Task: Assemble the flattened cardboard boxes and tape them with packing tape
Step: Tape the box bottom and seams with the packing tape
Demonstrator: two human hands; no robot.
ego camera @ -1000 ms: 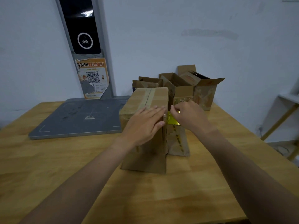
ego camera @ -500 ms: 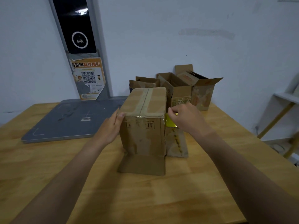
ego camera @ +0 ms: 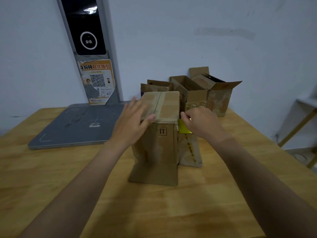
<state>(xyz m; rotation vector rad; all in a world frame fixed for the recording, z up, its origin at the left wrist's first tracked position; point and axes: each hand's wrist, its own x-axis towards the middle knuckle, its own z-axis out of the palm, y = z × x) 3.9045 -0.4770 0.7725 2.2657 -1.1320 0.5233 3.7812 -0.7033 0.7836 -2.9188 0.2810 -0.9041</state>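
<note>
Cardboard box — upright at centre of wooden table, top seam taped, lower flap splayed forward | left hand: fingers straight, flat on top's left edge | right hand: fingertips pinching yellow strip at upper right corner | open boxes — behind, near wall

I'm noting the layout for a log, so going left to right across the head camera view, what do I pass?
From the left: grey platform → left hand, flat on the box's top edge → taped box → right hand, pinching yellow tape → white shelf beyond the table.
</note>
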